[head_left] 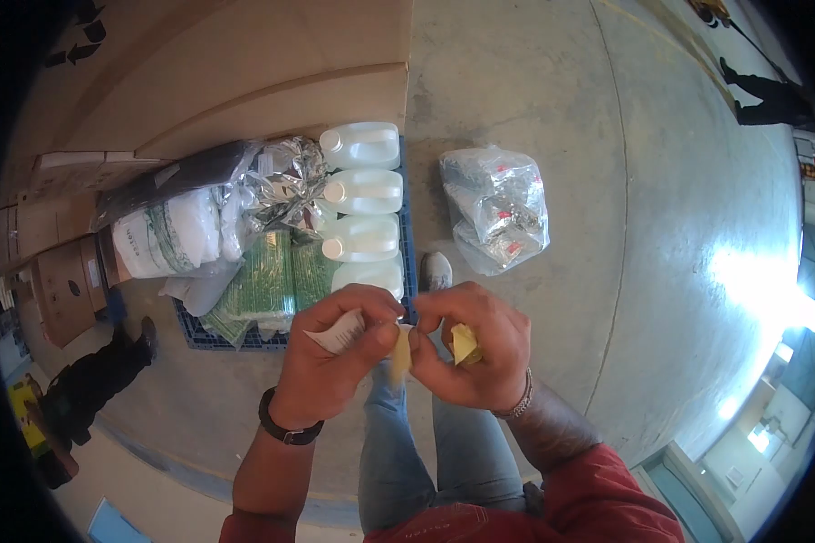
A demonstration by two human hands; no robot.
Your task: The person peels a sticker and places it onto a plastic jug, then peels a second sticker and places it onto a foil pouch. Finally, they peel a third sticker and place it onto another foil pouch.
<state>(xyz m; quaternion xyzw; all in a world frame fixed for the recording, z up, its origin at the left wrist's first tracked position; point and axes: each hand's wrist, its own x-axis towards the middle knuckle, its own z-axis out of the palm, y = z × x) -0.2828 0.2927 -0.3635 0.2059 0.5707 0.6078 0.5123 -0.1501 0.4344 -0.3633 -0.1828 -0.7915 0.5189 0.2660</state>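
Observation:
Both of my hands are raised close together in front of my legs, fingers pinched and nearly meeting. My left hand [321, 362] is closed on a white printed label [342, 332], which sticks out past the thumb. A crumpled piece of yellow paper [465, 345] pokes from the curled fingers of my right hand [484, 348]. Between the two pinches hangs a pale yellowish strip [401, 355], blurred at its lower end. Just beyond my left hand, several translucent white plastic jugs [367, 237] lie in a row.
A blue pallet [409, 195] carries the jugs, green plastic-wrapped packs [263, 281], a white bag [167, 233] and silvery wrapping [290, 185]. A clear plastic bag of items [498, 210] lies on the concrete floor. Cardboard [272, 54] rises behind. Another person [91, 389] stands at left, another [770, 100] far right.

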